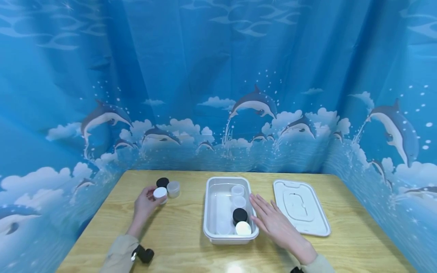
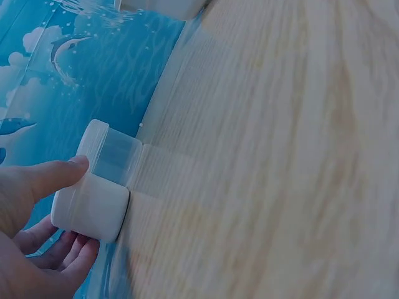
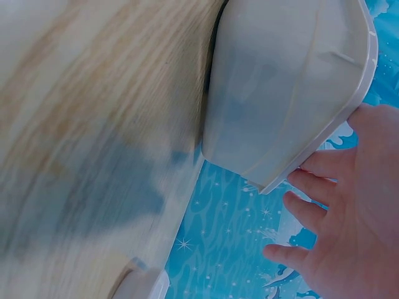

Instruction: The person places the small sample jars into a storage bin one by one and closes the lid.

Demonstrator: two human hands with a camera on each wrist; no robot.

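On the left of the table my left hand [image 1: 145,204] holds a small white round jar [image 1: 160,193], thumb on one side and fingers on the other. In the left wrist view the white jar [image 2: 93,208] stands against a clear-sided jar [image 2: 118,152]. A black-lidded jar [image 1: 162,182] and the translucent jar [image 1: 173,189] are right behind it. My right hand [image 1: 278,223] lies with straight fingers along the right rim of a white plastic tub [image 1: 212,208]. Inside, along that side, are two translucent jars [image 1: 238,190], a black jar [image 1: 240,215] and a white one [image 1: 243,228].
A white tub lid [image 1: 302,206] lies flat on the wooden table [image 1: 181,227], right of the tub and close to my right hand. Behind the table's far edge hangs a blue dolphin curtain [image 1: 205,94], which also runs down both sides.
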